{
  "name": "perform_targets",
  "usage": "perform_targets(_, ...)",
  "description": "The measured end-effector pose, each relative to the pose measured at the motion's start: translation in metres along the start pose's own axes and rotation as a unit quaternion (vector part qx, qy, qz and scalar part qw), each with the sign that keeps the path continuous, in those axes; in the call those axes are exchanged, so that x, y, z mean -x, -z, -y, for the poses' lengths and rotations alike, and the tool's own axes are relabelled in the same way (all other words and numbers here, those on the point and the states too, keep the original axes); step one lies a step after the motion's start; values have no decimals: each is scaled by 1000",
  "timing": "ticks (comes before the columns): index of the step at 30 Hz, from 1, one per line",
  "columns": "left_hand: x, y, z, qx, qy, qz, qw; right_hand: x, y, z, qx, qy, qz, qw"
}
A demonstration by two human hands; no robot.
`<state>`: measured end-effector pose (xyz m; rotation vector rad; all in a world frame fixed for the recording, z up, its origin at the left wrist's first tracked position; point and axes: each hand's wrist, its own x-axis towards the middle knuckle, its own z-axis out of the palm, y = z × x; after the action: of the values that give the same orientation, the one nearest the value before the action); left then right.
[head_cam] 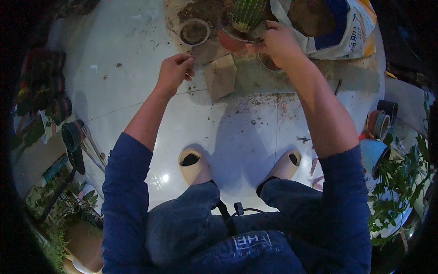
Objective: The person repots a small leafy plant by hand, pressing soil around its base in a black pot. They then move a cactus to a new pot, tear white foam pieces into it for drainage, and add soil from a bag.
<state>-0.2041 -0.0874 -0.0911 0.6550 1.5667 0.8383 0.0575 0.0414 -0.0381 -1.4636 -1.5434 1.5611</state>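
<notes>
My right hand point(282, 44) is at the near right rim of a reddish pot point(231, 41) that holds a ribbed green cactus point(248, 15). Its thumb and fingers close around a dark grey object point(259, 31) at the rim; what that object is stays unclear. My left hand point(175, 72) hovers nearer to me with fingers curled and thumb against them, nothing visible in it. Beyond it stands a round, pale-rimmed container of soil point(194, 32). A folded piece of cardboard point(221, 77) lies to its right. Beneath my right hand another round container point(268, 62) is partly hidden.
An opened printed sack point(342, 48) holding soil stands at the far right. Loose soil point(256, 118) is scattered over the pale tiles. Stacked pots point(379, 125) and a leafy plant point(393, 198) line the right; a dark green pot point(71, 137) and other plants point(63, 202) line the left.
</notes>
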Motion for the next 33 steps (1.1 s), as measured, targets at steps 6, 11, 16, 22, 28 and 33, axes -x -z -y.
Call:
perform_targets(6, 4, -5, -6, -19, -2, 19, 1000, 25, 17, 66, -186, -45, 52, 980)
perform_targets(11, 7, -10, -9, -11, -12, 33, 999, 41, 14, 107, -169, -16, 52, 984)
perform_targets(16, 10, -10, -10, -11, -15, 42, 999, 50, 12, 118, -181, -20, 50, 982)
perform_targets(22, 12, -10, -12, -24, -17, 38, 999, 48, 7, 107, -169, 4, 27, 985)
perform_targets(28, 16, -9, -11, -46, -10, 41, 998, 39, -8, 68, -103, 5, -28, 994)
perform_targets(33, 14, -9, -5, -35, -1, 55, 998, 24, -27, 19, -88, -29, -91, 992)
